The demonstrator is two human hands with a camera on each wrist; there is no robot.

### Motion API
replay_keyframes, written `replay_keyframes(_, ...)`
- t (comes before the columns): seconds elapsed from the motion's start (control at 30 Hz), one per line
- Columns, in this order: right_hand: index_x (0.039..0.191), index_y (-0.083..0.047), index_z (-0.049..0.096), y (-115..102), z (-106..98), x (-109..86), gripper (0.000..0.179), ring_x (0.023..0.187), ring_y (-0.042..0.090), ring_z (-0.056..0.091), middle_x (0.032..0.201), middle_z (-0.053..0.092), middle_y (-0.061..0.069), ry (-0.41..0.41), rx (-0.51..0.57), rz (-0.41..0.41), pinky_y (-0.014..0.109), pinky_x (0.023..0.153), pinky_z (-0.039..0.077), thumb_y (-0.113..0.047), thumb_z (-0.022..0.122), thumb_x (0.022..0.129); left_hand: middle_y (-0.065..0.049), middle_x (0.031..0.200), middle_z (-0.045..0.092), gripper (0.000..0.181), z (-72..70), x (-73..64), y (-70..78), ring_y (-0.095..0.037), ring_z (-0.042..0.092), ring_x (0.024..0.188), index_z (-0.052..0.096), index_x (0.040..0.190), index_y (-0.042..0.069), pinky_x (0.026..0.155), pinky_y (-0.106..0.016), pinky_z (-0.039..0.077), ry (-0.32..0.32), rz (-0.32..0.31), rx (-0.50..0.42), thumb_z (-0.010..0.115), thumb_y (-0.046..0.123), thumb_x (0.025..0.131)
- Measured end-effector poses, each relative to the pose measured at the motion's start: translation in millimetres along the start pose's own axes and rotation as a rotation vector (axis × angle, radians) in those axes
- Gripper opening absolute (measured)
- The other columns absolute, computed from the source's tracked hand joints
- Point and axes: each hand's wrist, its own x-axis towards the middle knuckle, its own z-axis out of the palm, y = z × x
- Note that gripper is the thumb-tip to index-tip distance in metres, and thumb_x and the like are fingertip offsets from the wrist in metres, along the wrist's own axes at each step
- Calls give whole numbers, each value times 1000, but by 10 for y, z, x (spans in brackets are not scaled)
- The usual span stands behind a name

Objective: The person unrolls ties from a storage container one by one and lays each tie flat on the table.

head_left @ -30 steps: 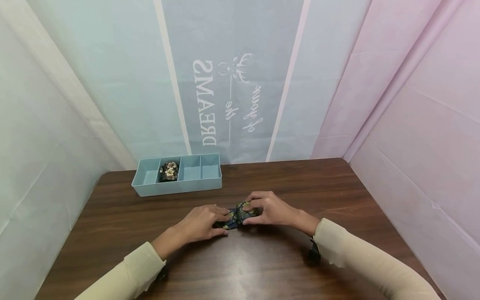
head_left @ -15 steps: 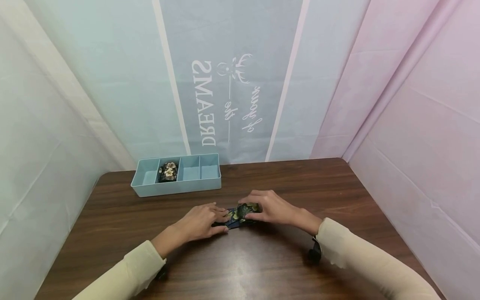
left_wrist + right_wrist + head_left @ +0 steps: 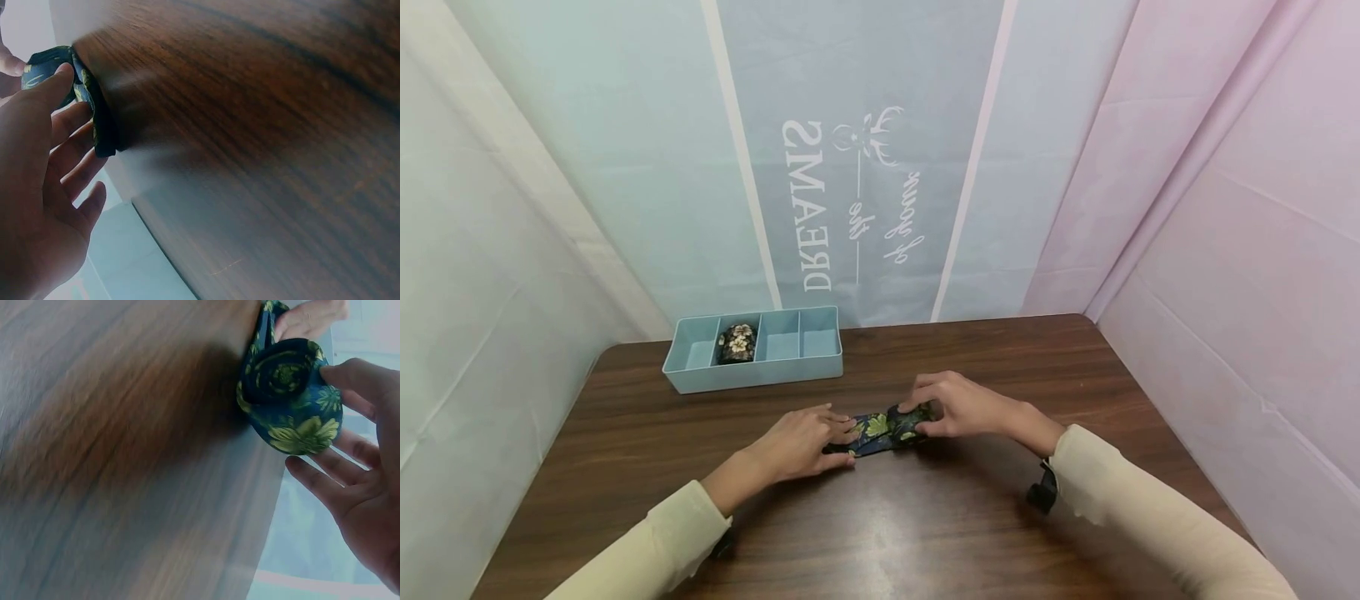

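Note:
A dark blue necktie [image 3: 874, 427] with yellow-green flowers lies on the table between the two hands, part flat and part rolled. My left hand [image 3: 801, 443] rests on the flat end, fingers extended over it and thumb along its near edge. With thumb and fingers my right hand [image 3: 966, 407] holds the rolled part [image 3: 306, 425], whose spiral end faces the right wrist camera. In the left wrist view the necktie's folded edge [image 3: 103, 128] runs under the left fingers [image 3: 72, 144].
Toward the back left stands a light blue divided tray [image 3: 760, 379]. One of its compartments holds a black rolled item [image 3: 737, 343] with cream flowers. The brown wooden table [image 3: 880, 533] ends at a printed cloth backdrop [image 3: 865, 208], with cloth walls on both sides.
My right hand has moved to the right with the roll, and a longer flat stretch of necktie shows between the hands. The left hand has stayed in place.

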Motion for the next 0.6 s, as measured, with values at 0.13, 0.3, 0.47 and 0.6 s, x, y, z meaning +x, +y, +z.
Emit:
replay_keyframes(0.13,122,-9,79,69,-54,-103,28,96,18,73,116,75,4,8,9,19,36,80,63,-12,80,94,-5,135,72,44,18,8,-8,-22,66,131,76,132,11,118,-51,44,7,2,-6,72,43,102)
replay_keyframes(0.3,118,-9,81,137,-39,-222,23,106,20,75,118,77,7,62,24,35,41,85,65,-20,80,97,-6,133,74,40,37,25,-13,-23,68,128,78,128,10,116,-51,47,30,16,-6,71,40,103)
replay_keyframes(0.47,112,-11,81,146,12,-276,23,103,20,77,118,77,9,132,-14,71,35,81,65,-28,81,97,-7,124,78,32,24,94,-1,-23,73,115,84,113,12,106,-46,55,91,41,40,74,40,101)
replay_keyframes(0.6,110,-11,82,149,27,-279,22,100,19,77,119,77,9,146,-32,94,33,80,65,-27,83,95,-7,125,77,26,-8,173,19,-22,74,111,85,110,14,98,-43,59,115,22,32,76,36,100)
